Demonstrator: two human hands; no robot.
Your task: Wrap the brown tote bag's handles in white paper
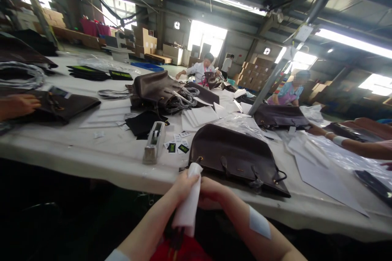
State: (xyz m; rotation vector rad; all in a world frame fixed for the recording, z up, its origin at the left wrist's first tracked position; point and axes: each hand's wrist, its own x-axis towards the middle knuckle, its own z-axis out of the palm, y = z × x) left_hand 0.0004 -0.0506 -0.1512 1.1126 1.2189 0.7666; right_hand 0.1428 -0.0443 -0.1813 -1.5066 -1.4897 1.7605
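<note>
A rolled sheet of white foam wrap stands tilted over the table's front edge, with a dark strap poking out of its lower end. My left hand is closed round its upper part. From the other side my right hand grips the same roll, its fingertips partly hidden behind it. Just beyond my hands a dark brown leather handbag lies on its side, its handles toward me. The roll's top touches or overlaps the bag's left ring; I cannot tell which.
A tape dispenser stands left of the bag, beside small labels and black cloth pouches. Farther back lie more handbags and white foam sheets. Co-workers' hands reach in at left and right. A metal post rises behind.
</note>
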